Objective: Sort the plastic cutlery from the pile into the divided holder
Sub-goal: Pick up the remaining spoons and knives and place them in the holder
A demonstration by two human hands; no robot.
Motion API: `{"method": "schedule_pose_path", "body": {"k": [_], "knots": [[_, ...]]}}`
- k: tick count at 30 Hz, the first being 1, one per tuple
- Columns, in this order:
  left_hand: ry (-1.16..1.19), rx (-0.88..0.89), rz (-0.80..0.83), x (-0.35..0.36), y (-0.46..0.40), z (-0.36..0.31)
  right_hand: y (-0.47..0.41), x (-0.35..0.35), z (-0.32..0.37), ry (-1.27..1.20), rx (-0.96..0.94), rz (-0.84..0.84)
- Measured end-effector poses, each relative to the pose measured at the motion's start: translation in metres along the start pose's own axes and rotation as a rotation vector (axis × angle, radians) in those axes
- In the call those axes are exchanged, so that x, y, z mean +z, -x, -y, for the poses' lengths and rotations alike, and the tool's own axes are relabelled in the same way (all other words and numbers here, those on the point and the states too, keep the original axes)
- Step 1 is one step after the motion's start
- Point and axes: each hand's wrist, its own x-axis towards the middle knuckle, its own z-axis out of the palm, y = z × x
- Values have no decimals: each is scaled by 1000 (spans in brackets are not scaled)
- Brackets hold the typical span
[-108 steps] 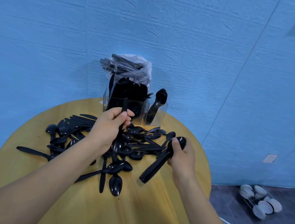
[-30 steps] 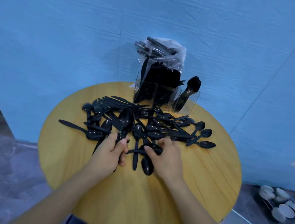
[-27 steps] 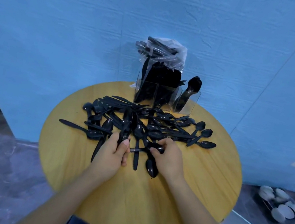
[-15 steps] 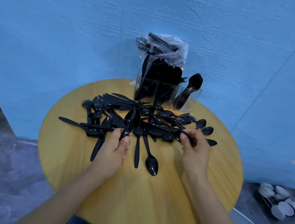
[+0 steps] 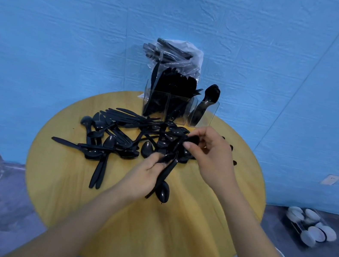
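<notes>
The left hand (image 5: 144, 175) grips a bundle of black spoons (image 5: 167, 168) by the handles; the right hand (image 5: 211, 156) pinches a spoon bowl at the bundle's far end; the cutlery pile (image 5: 122, 135) lies just beyond on the round wooden table (image 5: 144, 237); the clear divided holder (image 5: 178, 109) stands at the far edge, already part filled.

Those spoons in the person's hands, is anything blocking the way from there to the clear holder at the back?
Nothing upright blocks it. The spoons are held by the left hand and right hand above the table. Between them and the holder lies only the flat pile, which they can pass over.
</notes>
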Motion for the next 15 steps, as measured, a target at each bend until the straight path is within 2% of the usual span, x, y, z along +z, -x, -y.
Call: {"method": "schedule_pose_path", "body": {"k": [8,11,15], "knots": [[-13,-51,47,-4,6,8,7,1,4,-115,-21,-66],[36,-35,70,1,7,4,6,9,3,-55,-3,-77],[66,-21,65,3,8,0,8,19,-2,77,5,-182]]}}
